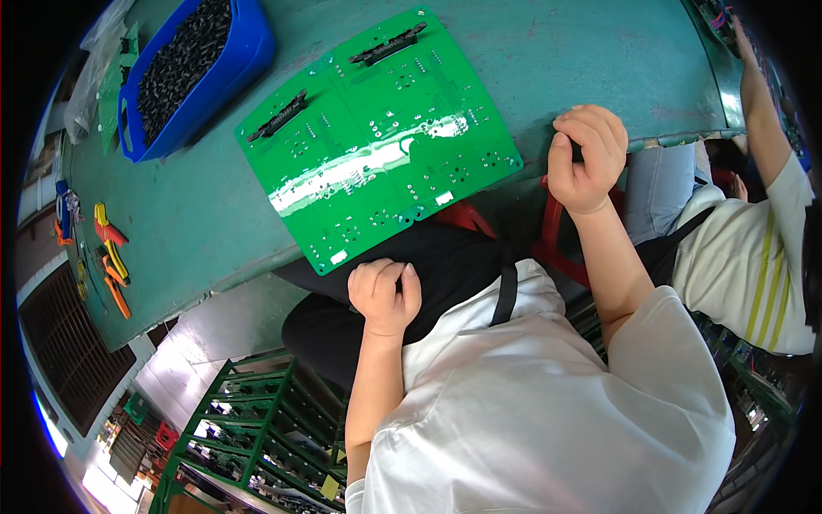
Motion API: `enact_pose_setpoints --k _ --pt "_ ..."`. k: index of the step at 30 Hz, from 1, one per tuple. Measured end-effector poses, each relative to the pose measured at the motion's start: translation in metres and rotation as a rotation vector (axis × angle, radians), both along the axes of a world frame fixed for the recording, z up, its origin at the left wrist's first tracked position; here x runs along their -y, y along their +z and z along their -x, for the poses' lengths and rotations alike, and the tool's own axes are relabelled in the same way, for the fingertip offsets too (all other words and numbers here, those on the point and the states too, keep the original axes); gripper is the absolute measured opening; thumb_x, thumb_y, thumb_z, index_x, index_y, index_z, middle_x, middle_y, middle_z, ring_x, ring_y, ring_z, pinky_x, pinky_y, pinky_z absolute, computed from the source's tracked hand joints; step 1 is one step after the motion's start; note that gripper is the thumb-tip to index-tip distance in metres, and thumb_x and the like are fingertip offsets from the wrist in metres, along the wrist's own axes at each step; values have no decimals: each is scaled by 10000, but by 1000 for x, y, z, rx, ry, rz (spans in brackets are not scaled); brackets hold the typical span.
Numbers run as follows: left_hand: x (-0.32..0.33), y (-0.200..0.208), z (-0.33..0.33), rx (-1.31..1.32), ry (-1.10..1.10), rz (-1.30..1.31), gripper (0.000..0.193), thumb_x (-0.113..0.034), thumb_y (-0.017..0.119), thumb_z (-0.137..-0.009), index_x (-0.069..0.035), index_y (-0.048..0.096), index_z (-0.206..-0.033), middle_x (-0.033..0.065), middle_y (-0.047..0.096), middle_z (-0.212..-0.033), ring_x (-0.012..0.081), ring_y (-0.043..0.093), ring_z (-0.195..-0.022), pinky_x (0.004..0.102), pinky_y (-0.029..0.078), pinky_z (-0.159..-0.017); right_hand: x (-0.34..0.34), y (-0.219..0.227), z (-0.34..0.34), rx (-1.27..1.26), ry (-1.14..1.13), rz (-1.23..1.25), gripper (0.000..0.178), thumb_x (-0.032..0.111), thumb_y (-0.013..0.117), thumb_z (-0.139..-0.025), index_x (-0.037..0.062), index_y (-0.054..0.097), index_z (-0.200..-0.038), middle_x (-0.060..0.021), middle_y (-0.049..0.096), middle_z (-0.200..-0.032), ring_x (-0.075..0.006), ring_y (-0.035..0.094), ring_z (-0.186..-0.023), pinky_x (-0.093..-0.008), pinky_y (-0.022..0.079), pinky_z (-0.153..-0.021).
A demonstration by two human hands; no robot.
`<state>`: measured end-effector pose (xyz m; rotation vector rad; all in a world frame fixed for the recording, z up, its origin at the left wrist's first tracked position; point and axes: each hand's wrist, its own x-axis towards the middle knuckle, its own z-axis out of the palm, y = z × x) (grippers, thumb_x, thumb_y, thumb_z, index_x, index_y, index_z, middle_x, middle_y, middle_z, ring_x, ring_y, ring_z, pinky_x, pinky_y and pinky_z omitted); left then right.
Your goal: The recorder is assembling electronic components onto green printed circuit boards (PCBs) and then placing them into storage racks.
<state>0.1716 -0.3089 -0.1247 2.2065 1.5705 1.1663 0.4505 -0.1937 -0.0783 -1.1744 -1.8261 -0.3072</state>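
Observation:
A large green circuit board (377, 141) lies on the green table, its near edge reaching past the table's edge. Two black slotted connectors stand up from it, one connector (278, 116) at its left and another connector (388, 44) toward its far edge. Just below the board's near edge, my left hand (384, 295) is curled into a loose fist over my lap. My right hand (588, 158) is also curled, beside the board's right corner at the table's edge. Neither hand touches the board, and I see nothing held in either.
A blue bin (248, 64) full of small black parts sits at the far left. Cutters and pliers with yellow, red and orange handles (111, 257) lie on the left of the table (197, 206). Green racks (257, 420) stand below. Another person (745, 265) sits at the right.

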Motion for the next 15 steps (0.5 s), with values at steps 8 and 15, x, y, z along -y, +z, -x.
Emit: enact_pose_setpoints --k 8,15 --pt "-1 0 0 -11 1 -1 153 -66 674 -669 -97 555 -760 40 575 -736 214 520 -594 319 381 -539 0 1 0 3 -3 8 104 51 596 -632 47 592 -736 -67 619 -719 -267 591 -701 -354 453 -633" --pt "-1 0 0 4 -2 2 147 -65 672 -669 -95 562 -761 40 575 -739 212 522 -601 317 381 -543 0 0 0 13 -8 16 96 50 593 -640 44 591 -736 -74 619 -716 -273 593 -700 -356 456 -631"
